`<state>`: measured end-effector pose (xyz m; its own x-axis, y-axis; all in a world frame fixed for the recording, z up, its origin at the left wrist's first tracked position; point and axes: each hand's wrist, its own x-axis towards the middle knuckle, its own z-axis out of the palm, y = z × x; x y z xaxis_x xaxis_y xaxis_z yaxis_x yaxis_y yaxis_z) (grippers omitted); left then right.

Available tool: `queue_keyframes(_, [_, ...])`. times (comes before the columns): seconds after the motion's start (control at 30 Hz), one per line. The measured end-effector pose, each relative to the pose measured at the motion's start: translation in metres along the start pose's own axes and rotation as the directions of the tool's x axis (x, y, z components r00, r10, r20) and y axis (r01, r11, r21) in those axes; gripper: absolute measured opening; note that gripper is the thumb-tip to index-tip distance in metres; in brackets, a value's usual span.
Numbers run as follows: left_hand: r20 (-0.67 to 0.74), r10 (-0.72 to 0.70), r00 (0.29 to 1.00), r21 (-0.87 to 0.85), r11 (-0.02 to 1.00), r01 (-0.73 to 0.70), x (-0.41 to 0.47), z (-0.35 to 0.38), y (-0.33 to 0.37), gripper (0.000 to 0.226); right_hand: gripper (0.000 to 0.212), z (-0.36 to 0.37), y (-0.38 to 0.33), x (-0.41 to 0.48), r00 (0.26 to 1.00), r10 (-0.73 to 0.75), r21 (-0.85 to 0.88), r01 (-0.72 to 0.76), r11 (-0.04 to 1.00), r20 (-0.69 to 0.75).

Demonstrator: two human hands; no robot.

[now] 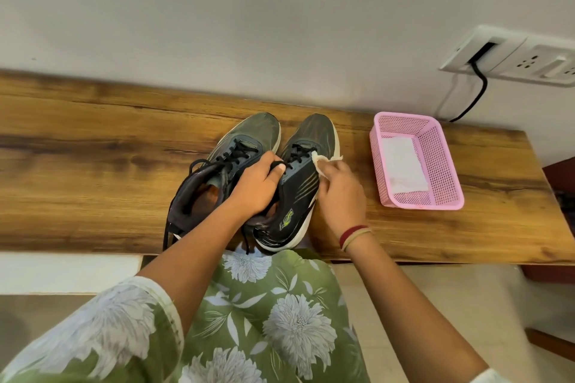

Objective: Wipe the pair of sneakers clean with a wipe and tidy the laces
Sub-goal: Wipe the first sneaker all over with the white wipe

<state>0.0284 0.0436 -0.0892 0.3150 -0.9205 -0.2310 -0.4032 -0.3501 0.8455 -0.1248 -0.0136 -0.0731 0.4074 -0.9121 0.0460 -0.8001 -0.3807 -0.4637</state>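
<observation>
Floral sleeve (102, 329) nearest; beyond it, the left grip (258, 183) curls round the right-hand sneaker (300, 185) on the desk (93, 149), while the right grip (340, 193) pinches a wipe (323, 160) against its side. Wiping is underway; the other sneaker (249, 137), apparently untouched, and the loose laces (236, 154) come next.

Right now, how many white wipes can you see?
2. One white wipe held in the right hand against the right dark sneaker; a second wipe lies flat in the pink perforated basket.
</observation>
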Motion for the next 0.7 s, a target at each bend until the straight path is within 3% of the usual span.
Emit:
queue_keyframes(0.1, [-0.005,-0.002,1.000,0.006,1.000,0.002,0.001,0.000,-0.002,0.018,0.035,0.009,-0.007,-0.017,0.985,-0.173,0.030,0.172,0.985,0.014])
queue_keyframes(0.17, [0.001,-0.001,1.000,0.015,1.000,0.001,0.001,-0.001,-0.001,0.019,0.038,0.006,0.003,-0.015,0.953,-0.302,-0.109,0.303,0.947,0.020])
queue_keyframes(0.3, [0.002,-0.008,1.000,0.008,1.000,0.008,-0.001,-0.001,0.001,0.019,0.037,-0.004,0.012,-0.003,0.983,-0.183,-0.162,0.183,0.970,0.019])
queue_keyframes(0.43, [-0.012,-0.006,1.000,0.017,1.000,0.006,0.000,-0.001,0.000,0.020,0.041,-0.002,0.005,-0.016,0.906,-0.417,-0.216,0.424,0.880,0.080])
queue_keyframes(0.47, [-0.009,-0.008,1.000,0.020,1.000,0.009,0.000,-0.001,0.000,0.020,0.041,-0.004,0.010,-0.012,0.906,-0.409,-0.235,0.423,0.875,0.106])
queue_keyframes(0.57, [-0.005,-0.013,1.000,0.015,1.000,0.013,0.000,0.000,0.000,0.019,0.039,-0.010,0.019,-0.003,0.963,-0.257,-0.245,0.268,0.932,0.077])
queue_keyframes(0.7, [-0.016,0.002,1.000,0.035,0.999,-0.002,0.001,-0.002,-0.002,0.019,0.042,-0.002,0.008,-0.020,0.876,-0.472,-0.266,0.481,0.836,0.102])
